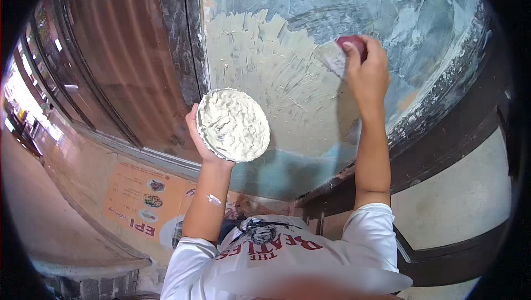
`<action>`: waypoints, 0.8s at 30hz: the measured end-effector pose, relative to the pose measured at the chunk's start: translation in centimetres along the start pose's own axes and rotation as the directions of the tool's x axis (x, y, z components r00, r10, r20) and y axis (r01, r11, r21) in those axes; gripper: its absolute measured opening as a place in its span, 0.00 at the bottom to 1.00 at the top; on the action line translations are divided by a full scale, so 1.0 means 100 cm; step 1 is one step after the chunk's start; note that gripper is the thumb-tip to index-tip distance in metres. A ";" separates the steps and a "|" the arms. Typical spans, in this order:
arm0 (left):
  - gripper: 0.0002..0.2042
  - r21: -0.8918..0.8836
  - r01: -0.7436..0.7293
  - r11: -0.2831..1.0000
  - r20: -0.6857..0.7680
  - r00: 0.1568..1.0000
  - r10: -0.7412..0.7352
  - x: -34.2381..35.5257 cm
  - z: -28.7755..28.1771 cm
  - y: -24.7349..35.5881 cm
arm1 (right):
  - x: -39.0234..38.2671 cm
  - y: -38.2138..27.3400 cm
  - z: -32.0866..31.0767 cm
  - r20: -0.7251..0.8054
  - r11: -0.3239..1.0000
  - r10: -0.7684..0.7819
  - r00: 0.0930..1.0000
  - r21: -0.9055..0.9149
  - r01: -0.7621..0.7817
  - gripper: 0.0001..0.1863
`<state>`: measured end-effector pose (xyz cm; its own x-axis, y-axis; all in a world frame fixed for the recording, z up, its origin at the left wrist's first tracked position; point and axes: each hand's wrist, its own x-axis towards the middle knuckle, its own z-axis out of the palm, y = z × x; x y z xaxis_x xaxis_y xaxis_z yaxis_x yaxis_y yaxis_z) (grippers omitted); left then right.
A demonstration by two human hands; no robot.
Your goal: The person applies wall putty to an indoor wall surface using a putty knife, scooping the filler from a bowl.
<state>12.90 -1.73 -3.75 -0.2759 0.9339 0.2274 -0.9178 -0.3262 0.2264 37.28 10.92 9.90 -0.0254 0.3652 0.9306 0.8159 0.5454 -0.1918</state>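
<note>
My left hand (194,129) holds a round, shallow bowl (209,150) from its left side and underneath, its rim coated white. Thick cream-white putty (235,123) with a rippled surface fills it. Raised against the wall to the right, my right hand (369,73) grips a putty knife (354,44) by its dark red end. The pale, smeared blade (331,58) lies on the wall at the edge of the fresh putty. Cream putty (265,67) covers the left and middle part of the wall; the blue-grey wall surface (415,17) shows above and to the right.
A dark frame (185,34) with brown glass panels (121,51) borders the wall on the left. Dark wooden furniture with pale panels (459,200) stands close on the right. An orange printed sheet (138,200) lies on the floor at lower left.
</note>
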 end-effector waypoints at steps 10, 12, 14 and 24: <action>0.30 -0.016 -0.009 1.000 0.021 1.000 0.009 -0.001 -0.008 0.008 | -0.011 0.003 -0.003 0.107 0.997 0.015 0.994 0.071 -0.023 0.16; 0.30 -0.006 -0.013 1.000 0.007 1.000 0.013 -0.002 -0.007 0.010 | -0.009 -0.007 -0.001 0.117 0.999 -0.038 0.992 0.001 0.038 0.15; 0.30 -0.038 0.002 0.999 0.013 1.000 -0.001 -0.003 -0.010 0.011 | 0.000 -0.003 -0.002 0.051 0.999 -0.041 0.998 0.014 0.041 0.15; 0.28 -0.025 -0.021 0.999 -0.012 1.000 0.021 -0.003 -0.010 0.012 | -0.012 -0.002 -0.004 0.091 0.999 -0.040 0.995 -0.004 0.040 0.16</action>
<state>11.63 -2.27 -4.53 -0.2982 0.9286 0.2208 -0.9186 -0.3420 0.1978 37.32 10.09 8.96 -0.1103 0.4106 0.9051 0.8163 0.5570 -0.1532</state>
